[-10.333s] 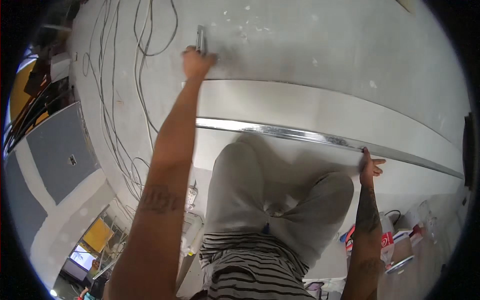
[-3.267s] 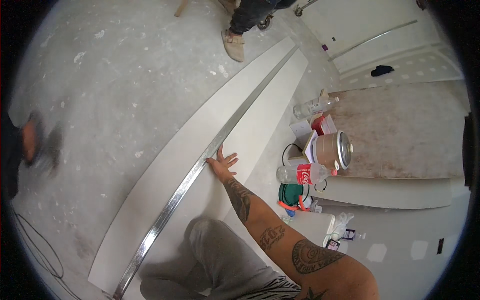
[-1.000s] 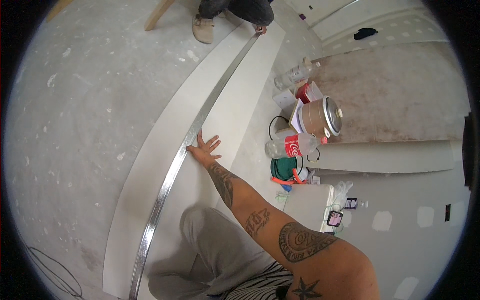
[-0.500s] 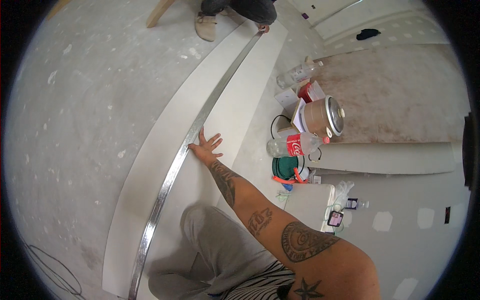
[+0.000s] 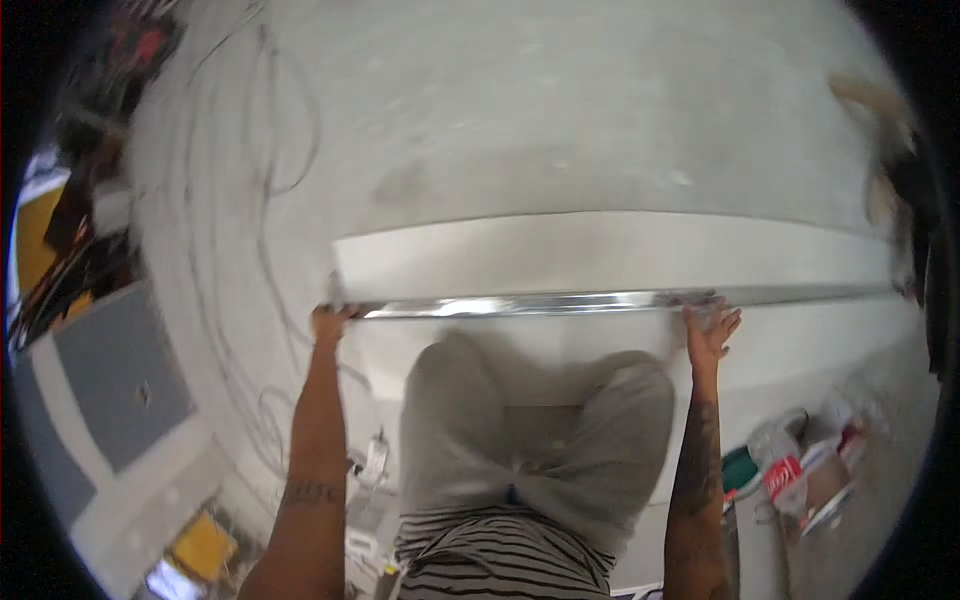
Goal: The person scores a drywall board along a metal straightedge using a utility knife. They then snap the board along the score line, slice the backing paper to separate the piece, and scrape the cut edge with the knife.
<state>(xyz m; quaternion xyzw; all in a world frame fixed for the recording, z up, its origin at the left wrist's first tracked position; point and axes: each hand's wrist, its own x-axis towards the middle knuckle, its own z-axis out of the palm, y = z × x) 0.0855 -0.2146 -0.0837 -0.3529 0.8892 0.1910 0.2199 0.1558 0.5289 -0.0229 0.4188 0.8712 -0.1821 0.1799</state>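
The right hand has its fingers spread, fanned out to the right over the board, with the thumb side against the near edge of the strip; it does not wrap round the metal. The left hand is at the strip's left end, its fingers bent and bunched close. Blur hides whether they pinch the metal or only press on it, so I cannot tell. A thin grey thing stands up just beside those fingers, too smeared to name.

The strip is long, straight and shiny, lying flat along the white board and crossing in front of the person from hand to hand. Beyond the right hand it runs on, duller, toward the board's far right end. Board shows on both sides of it, and the board rests on the grey floor.

The person's knees, in grey trousers, are bent on the near side of the strip, below a striped shirt. Loose cables trail over the floor to the left, near a grey panel. Right of the right forearm lie a clear bottle with a red label and a green object, near each other.
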